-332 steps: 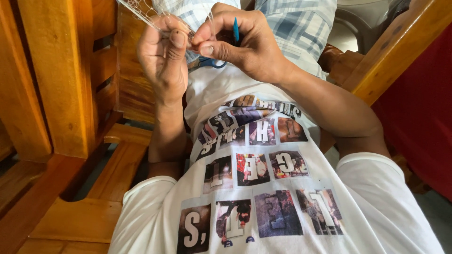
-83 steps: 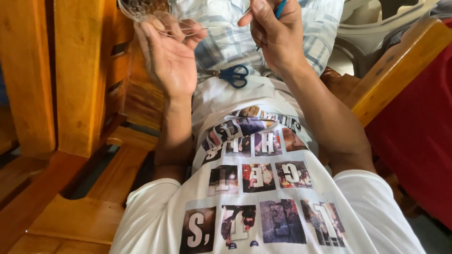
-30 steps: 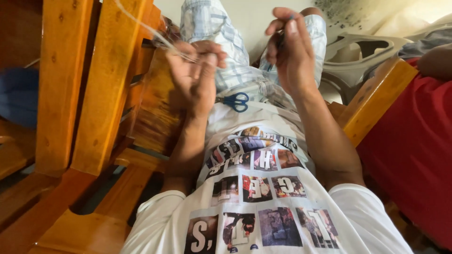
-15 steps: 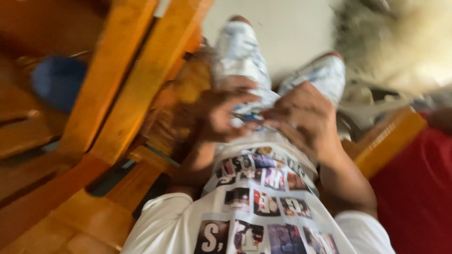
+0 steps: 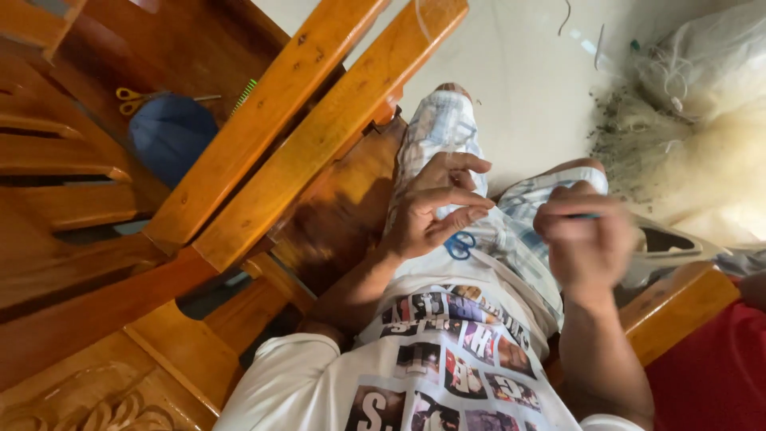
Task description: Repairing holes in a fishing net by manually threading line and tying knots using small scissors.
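I sit in a wooden chair wearing a white printed shirt and plaid shorts. My left hand (image 5: 435, 209) hovers over my lap with its fingers apart and curled; I see nothing in it. Just below its fingertips, blue-handled scissors (image 5: 460, 245) lie on my lap. My right hand (image 5: 586, 239) is blurred and closed around a thin blue-green tool (image 5: 586, 216) that barely pokes out of the fist. The two hands are about a hand's width apart.
Wooden armrests (image 5: 319, 120) run diagonally on my left, another armrest (image 5: 678, 307) on my right. A pale fishing net (image 5: 702, 120) is heaped on the floor at the far right. Yellow-handled scissors (image 5: 132, 97) and a blue object (image 5: 171, 137) lie on the wooden furniture at the left.
The view has tilted up and out to show the floor and the net pile. Both hands have dropped from in front of my face to my lap and moved apart.
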